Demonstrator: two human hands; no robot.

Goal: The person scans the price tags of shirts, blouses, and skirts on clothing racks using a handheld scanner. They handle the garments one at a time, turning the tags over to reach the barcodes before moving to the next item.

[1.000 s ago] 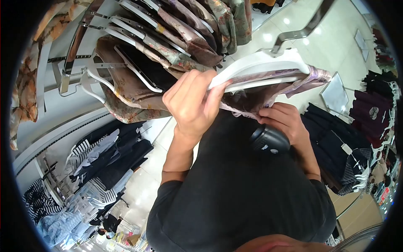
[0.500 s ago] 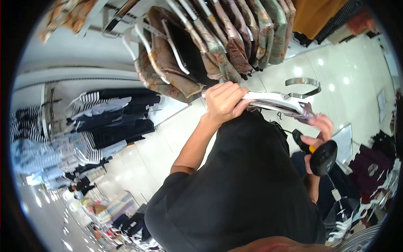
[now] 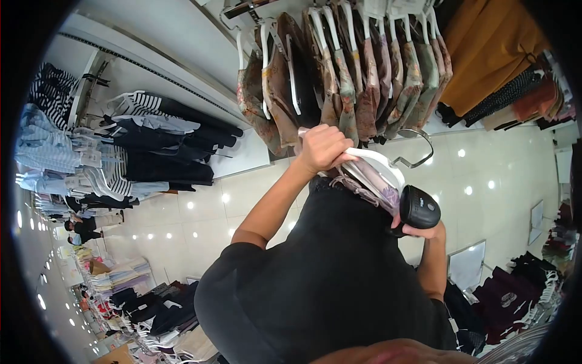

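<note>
My left hand (image 3: 326, 147) is closed round one end of a white clothes hanger (image 3: 382, 159) with a flat metal hook (image 3: 422, 159). From the hanger hangs a pale purple garment (image 3: 374, 181), partly hidden against my black shirt. My right hand (image 3: 425, 232) grips a black barcode scanner (image 3: 420, 207), its rounded head close by the hanger's other end and overlapping the garment's edge in this view. The scanner's handle is mostly hidden.
Ahead, floral tops (image 3: 367, 103) hang on white hangers from a wall rail, with mustard garments (image 3: 485, 54) to their right. Dark and striped clothes (image 3: 163, 142) hang at left. Dark maroon shirts (image 3: 506, 297) are at lower right. People (image 3: 91, 227) stand far left.
My right hand has brought the scanner inward to the left, against the garment's end. My left hand keeps its grip on the hanger. The view has turned, showing more of the rail.
</note>
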